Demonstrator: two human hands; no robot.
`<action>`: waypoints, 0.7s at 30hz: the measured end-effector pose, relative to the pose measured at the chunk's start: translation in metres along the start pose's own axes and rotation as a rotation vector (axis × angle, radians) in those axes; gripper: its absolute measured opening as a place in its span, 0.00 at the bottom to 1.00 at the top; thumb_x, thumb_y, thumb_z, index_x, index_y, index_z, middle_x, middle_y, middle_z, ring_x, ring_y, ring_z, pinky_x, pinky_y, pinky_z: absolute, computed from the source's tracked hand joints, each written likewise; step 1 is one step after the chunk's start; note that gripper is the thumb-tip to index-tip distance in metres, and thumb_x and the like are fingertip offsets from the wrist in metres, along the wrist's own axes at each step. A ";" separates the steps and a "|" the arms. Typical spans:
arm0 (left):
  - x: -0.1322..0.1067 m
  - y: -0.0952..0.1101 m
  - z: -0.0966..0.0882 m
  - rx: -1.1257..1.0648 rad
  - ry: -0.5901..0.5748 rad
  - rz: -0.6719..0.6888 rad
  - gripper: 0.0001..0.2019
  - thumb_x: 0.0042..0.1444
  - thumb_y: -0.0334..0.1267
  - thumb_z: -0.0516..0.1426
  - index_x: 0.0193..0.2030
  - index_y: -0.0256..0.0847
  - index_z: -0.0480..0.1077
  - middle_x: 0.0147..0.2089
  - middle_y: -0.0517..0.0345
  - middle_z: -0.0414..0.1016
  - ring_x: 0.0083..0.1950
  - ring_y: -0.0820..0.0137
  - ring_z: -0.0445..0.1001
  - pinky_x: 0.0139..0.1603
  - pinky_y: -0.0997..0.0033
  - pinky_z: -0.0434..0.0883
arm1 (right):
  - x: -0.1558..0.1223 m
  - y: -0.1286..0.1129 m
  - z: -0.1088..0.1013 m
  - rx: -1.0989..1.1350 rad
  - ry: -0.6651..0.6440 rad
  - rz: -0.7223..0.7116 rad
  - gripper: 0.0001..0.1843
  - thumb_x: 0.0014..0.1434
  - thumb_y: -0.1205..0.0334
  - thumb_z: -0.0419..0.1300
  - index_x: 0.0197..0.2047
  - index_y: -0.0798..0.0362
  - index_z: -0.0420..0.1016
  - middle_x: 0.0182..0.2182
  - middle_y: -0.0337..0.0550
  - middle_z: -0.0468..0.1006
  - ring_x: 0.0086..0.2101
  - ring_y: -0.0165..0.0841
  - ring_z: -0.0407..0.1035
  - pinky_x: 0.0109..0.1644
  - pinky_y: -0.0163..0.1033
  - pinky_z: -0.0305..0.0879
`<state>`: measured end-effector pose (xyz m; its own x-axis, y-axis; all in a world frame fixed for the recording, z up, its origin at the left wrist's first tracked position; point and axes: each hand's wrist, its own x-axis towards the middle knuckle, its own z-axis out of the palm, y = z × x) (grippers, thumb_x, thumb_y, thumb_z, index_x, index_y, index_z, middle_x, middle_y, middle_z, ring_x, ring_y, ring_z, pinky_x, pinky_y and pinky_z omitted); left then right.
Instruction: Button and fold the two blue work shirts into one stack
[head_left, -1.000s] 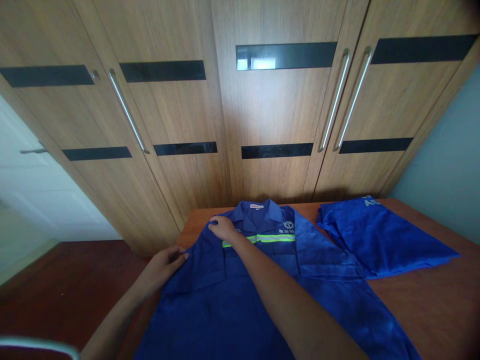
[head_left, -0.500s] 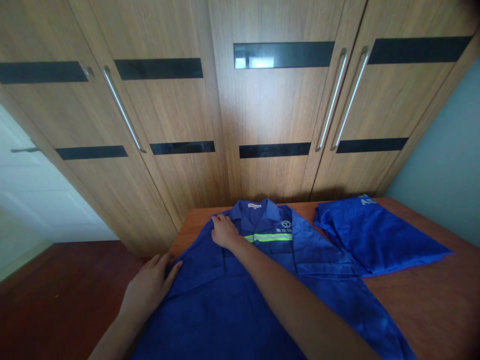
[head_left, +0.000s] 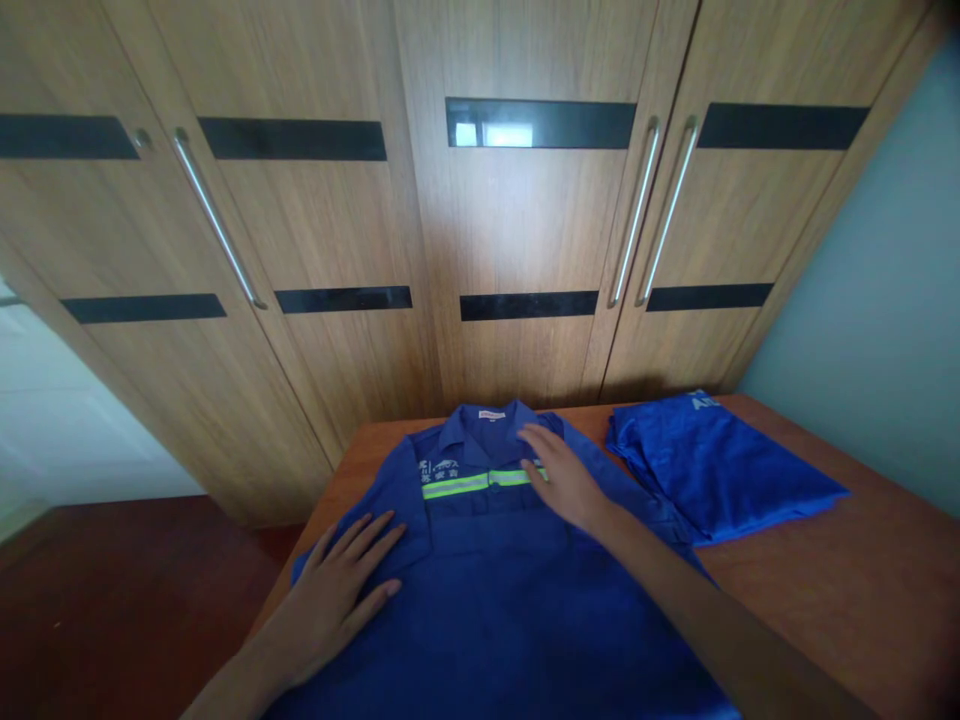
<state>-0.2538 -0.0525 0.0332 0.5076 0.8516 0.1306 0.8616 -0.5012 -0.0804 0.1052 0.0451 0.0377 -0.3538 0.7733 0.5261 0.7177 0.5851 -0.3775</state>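
Observation:
A blue work shirt (head_left: 495, 590) with a yellow-green reflective stripe across the chest lies face up on a brown wooden table (head_left: 847, 590), collar toward the wardrobe. My left hand (head_left: 337, 590) lies flat on the shirt's left side near the sleeve, fingers spread. My right hand (head_left: 559, 475) rests flat on the right chest, over the end of the stripe, fingers stretched out. Neither hand holds anything.
A second blue garment (head_left: 712, 470) lies folded on the table's far right. A wooden wardrobe (head_left: 420, 220) with long metal handles stands right behind the table. Dark red floor (head_left: 112, 600) is to the left, a pale wall (head_left: 885, 300) to the right.
My right hand has slid from the shirt's left shoulder across to the right chest. My left hand has let go of the sleeve edge and now lies flat on the cloth.

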 end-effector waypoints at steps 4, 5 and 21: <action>0.033 -0.006 -0.010 -0.069 0.045 -0.123 0.28 0.64 0.53 0.47 0.68 0.51 0.54 0.70 0.52 0.56 0.69 0.56 0.57 0.66 0.45 0.57 | -0.014 0.068 -0.017 -0.237 -0.048 0.068 0.26 0.66 0.57 0.47 0.63 0.61 0.61 0.64 0.58 0.59 0.64 0.45 0.51 0.67 0.53 0.50; 0.044 -0.006 -0.010 -0.078 0.042 -0.145 0.28 0.64 0.54 0.47 0.68 0.49 0.56 0.70 0.51 0.55 0.69 0.56 0.56 0.66 0.45 0.56 | -0.018 0.077 -0.016 -0.274 -0.100 0.077 0.27 0.66 0.55 0.47 0.63 0.61 0.62 0.64 0.58 0.58 0.65 0.45 0.49 0.67 0.53 0.49; 0.153 -0.058 0.012 -0.728 0.123 -0.536 0.35 0.51 0.56 0.55 0.59 0.32 0.65 0.65 0.37 0.63 0.67 0.50 0.58 0.65 0.51 0.57 | 0.005 0.127 -0.002 0.409 -0.131 0.466 0.29 0.55 0.61 0.61 0.60 0.51 0.66 0.61 0.50 0.66 0.62 0.41 0.57 0.67 0.50 0.51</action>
<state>-0.2267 0.1087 0.0462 -0.0008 0.9969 0.0781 0.7497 -0.0511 0.6598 0.1959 0.1227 -0.0067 -0.1487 0.9778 0.1479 0.5358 0.2054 -0.8190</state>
